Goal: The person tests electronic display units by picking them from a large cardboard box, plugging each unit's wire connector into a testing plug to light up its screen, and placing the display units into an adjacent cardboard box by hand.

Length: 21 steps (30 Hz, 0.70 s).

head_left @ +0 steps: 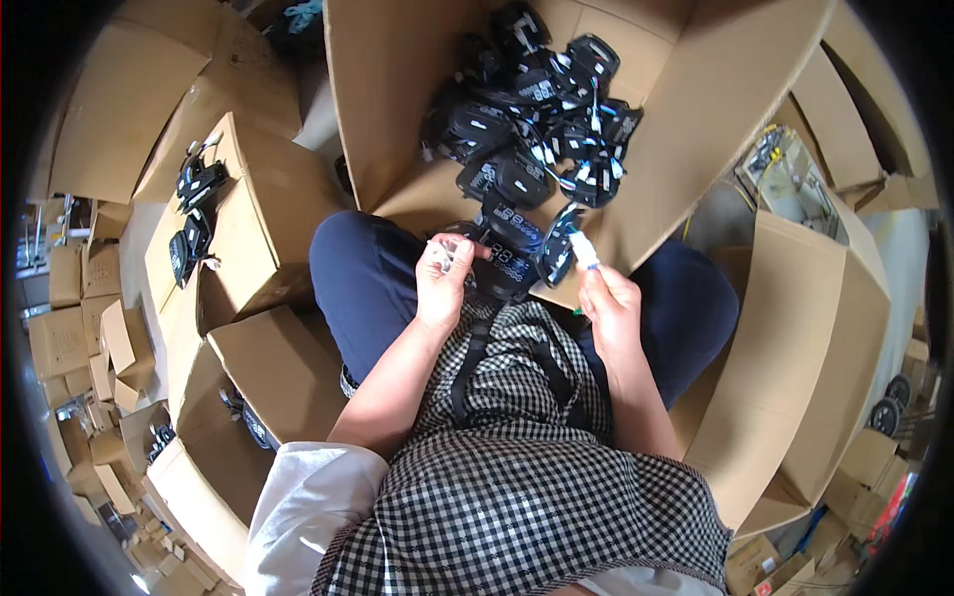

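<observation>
My left hand [444, 278] is closed, thumb against fingers, around a small clear-and-white piece [447, 255]; its exact kind is hard to make out. Beside its fingertips lies a black display panel [509, 260] with pale printed segments, at the near edge of the big carton. My right hand [608, 303] pinches a small white stick-like piece [583, 248]. Next to that piece a black panel [555, 260] stands tilted, with wires near its top. Whether the white piece touches it, I cannot tell. More black panels with wires and white plugs [542, 119] are heaped inside the carton.
The big open carton [725, 109] rises in front of my knees. Several black panels [194, 214] rest on a cardboard box at the left. An open carton [283, 372] by my left side holds dark parts. Another open carton [785, 348] stands at my right.
</observation>
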Available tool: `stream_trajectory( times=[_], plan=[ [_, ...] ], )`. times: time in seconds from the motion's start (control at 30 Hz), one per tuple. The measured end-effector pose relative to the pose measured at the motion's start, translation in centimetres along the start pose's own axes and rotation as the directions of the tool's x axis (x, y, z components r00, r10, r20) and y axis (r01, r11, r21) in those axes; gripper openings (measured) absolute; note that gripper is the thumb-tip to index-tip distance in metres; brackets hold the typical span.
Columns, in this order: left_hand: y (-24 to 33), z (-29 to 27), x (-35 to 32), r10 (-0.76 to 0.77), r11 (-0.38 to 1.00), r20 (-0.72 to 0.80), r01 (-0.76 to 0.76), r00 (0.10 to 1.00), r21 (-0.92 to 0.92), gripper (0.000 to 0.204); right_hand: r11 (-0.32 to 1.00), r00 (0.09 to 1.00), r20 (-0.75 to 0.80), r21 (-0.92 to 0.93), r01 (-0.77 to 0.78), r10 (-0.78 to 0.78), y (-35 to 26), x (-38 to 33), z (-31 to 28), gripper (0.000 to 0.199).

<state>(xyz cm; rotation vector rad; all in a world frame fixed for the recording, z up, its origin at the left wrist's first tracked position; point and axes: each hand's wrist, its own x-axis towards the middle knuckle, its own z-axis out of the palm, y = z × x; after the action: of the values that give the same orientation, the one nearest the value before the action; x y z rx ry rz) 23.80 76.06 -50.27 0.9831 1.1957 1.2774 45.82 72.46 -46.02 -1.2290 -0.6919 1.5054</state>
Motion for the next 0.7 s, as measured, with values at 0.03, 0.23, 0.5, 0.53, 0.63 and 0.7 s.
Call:
stream_trajectory(
  times=[0.03,0.23,0.5,0.53,0.63,0.7],
  plan=[
    [0.2,-0.1,-0.1,0.019,1.000,-0.011,-0.019,1.000,-0.005,0.015,0.998,0.999,0.001,-0.041,0.041,-0.041,-0.5,-0.6,0.2,0.020],
    [1.9,-0.6,-1.4,-0.331,0.803,0.190,0.382,0.924,-0.458,0.029,0.702,0.830,0.467,-0.480,0.526,-0.303,-0.9,-4.9,3.5,0.012],
    [1.3,-2.1,0.7,-0.277,0.668,0.232,0.361,0.932,-0.651,0.023,0.226,0.643,0.766,-0.622,0.750,-0.024,3.0,-3.7,4.4,0.006],
    [1.8,-2.1,0.9,-0.222,0.671,0.238,0.325,0.946,-0.666,0.023,0.226,0.655,0.756,-0.637,0.737,-0.004,3.2,-3.3,4.4,0.007],
    [4.5,-2.0,0.1,-0.126,0.699,0.194,0.226,0.973,-0.679,0.029,0.213,0.693,0.720,-0.676,0.706,-0.011,2.2,-4.6,5.0,0.007],
    [8.6,-2.0,-1.2,-0.114,0.680,0.117,0.164,0.987,-0.715,0.032,0.323,0.739,0.660,-0.676,0.662,-0.134,2.3,-6.9,4.8,0.013]
  ],
)
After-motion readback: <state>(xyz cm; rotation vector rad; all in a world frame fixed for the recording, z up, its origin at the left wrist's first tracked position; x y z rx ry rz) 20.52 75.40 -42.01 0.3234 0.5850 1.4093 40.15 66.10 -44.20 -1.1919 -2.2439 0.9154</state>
